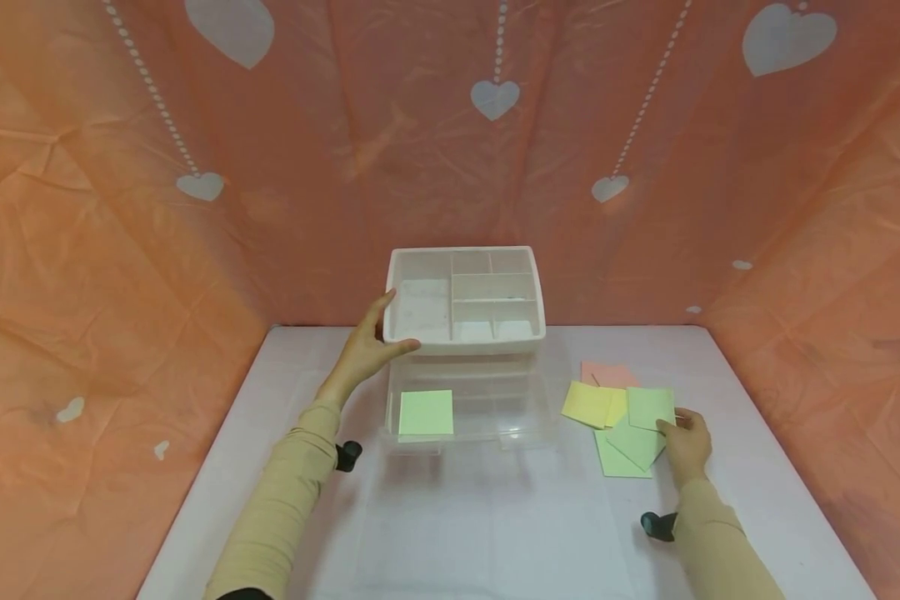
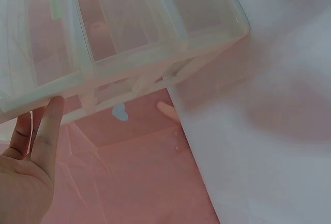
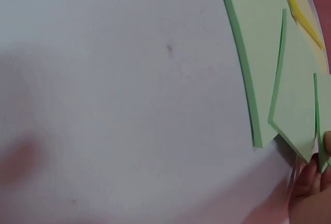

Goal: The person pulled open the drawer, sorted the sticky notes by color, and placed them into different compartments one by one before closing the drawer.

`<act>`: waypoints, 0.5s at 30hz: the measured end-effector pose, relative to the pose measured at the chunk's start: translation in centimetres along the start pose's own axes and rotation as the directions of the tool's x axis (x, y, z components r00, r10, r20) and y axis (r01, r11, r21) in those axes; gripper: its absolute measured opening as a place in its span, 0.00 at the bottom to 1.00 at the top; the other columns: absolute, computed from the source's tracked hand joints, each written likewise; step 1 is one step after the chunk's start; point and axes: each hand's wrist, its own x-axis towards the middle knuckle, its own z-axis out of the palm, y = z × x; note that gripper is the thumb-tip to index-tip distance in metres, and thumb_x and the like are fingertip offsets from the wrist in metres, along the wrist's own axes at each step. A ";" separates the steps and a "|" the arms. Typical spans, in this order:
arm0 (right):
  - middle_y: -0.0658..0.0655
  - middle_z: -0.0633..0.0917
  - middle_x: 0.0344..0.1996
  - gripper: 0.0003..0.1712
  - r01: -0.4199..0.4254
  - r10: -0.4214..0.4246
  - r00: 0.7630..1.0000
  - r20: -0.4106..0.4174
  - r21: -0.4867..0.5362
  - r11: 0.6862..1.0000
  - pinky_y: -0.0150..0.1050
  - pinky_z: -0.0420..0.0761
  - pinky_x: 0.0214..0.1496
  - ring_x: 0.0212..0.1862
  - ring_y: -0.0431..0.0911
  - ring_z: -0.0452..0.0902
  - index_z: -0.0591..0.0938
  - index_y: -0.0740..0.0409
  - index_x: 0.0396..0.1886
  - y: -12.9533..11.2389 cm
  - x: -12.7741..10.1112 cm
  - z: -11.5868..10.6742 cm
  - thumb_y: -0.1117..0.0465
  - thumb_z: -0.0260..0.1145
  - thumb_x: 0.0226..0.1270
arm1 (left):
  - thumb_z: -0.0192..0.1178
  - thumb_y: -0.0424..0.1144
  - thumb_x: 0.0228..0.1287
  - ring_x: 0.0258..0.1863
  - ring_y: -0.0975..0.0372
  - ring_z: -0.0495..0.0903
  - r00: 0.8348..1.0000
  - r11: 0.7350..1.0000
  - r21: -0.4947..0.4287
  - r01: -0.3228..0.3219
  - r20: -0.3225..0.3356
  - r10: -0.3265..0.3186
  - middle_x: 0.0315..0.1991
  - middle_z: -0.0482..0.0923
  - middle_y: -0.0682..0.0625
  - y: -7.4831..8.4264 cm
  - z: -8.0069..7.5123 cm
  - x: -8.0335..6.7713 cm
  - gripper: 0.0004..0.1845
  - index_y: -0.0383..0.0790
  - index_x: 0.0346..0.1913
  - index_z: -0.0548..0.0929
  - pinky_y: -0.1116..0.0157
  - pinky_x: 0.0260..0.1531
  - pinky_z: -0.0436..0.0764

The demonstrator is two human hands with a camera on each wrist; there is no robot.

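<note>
Now left hand holds the tray up — right hand pinches a green sheet.

No writing, label, brand or number can be read anywhere — the coloured paper squares, the white tray and the backdrop carry none.

The divided tray is milky white plastic, smooth and faintly glossy; the box under it is clear plastic with soft reflections. The green, yellow and pink squares near the table's right edge look like matt foam sheet. The table is smooth matt white. The backdrop is thin, wrinkled, slightly shiny plastic sheeting.
</note>
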 end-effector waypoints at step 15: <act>0.35 0.77 0.26 0.20 -0.165 0.121 0.984 0.130 0.412 0.896 0.21 0.77 0.38 0.29 0.26 0.77 0.76 0.64 0.55 -0.8 -0.4 -1.1 0.64 0.61 0.65 | 0.71 0.56 0.44 0.37 0.58 0.71 1.000 1.000 0.028 -0.010 -0.009 0.010 0.40 0.74 0.44 -0.2 0.0 0.0 0.51 0.72 0.70 0.51 0.64 0.38 0.73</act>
